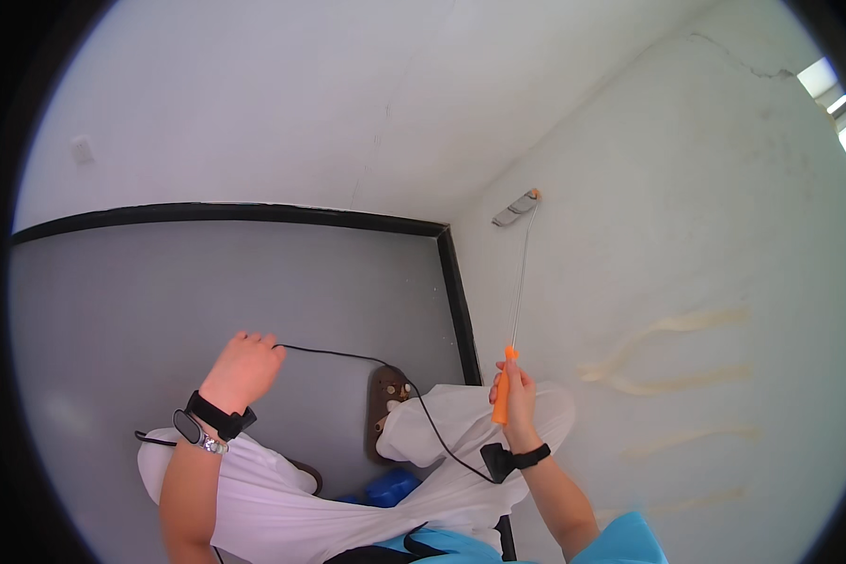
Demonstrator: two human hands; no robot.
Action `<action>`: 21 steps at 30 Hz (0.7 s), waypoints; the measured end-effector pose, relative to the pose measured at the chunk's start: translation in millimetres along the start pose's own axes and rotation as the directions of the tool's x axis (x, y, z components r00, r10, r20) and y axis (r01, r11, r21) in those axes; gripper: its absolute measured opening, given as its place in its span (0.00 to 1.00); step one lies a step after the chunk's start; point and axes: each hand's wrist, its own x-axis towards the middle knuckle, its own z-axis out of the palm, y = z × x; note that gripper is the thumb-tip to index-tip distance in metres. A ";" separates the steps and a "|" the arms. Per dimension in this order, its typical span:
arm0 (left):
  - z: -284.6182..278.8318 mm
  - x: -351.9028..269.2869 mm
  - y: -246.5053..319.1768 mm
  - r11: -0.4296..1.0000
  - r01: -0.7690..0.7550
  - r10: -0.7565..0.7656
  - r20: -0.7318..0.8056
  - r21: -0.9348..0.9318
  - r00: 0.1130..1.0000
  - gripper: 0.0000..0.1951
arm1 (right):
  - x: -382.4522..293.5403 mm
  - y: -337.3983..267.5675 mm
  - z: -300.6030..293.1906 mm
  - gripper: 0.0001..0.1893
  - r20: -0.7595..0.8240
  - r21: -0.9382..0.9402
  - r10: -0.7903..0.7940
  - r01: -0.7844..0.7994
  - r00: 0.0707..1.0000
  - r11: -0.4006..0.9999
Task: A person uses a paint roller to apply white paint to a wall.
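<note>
My right hand (518,398) is wrapped around the orange handle of a paint roller (504,388). The roller's thin metal rod reaches up to a grey-and-white striped roller sleeve (515,208), set against the white wall on the right. Over the grey floor, my left hand (243,370) is curled with its back towards me. A thin black cable (338,352) runs from the black device on my right wrist (497,462) to the thumb side of that hand, which appears to grip it. The fingertips there are hidden.
Two white walls meet at a corner above a black baseboard (254,213). Yellowish streaks (684,324) mark the right wall (641,247), and a crack (740,62) runs higher up. A blue object (391,488) lies between my legs, near a brown shoe (384,405). A white wall plate (82,150) is at left.
</note>
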 end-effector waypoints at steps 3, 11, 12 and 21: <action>-0.5 -1.0 -0.9 1.000 -0.023 0.023 0.009 -0.012 1.000 0.06 | -36.7 -7.9 -7.4 0.20 -0.024 0.002 0.057 -0.057 0.998 0.998; 20.4 2.1 -14.1 0.999 0.021 -0.023 0.061 0.037 0.998 0.07 | -21.1 -50.3 39.7 0.16 0.158 0.215 -0.145 0.109 0.977 0.971; 22.5 1.0 -15.5 0.999 0.023 -0.026 0.055 0.038 0.998 0.07 | -14.1 -59.2 44.6 0.15 0.185 0.239 -0.158 0.112 0.970 0.965; 10.1 4.5 -6.1 0.998 0.031 -0.037 0.116 0.054 0.993 0.08 | 16.8 -119.4 26.0 0.16 0.119 0.052 -0.304 0.300 0.945 0.952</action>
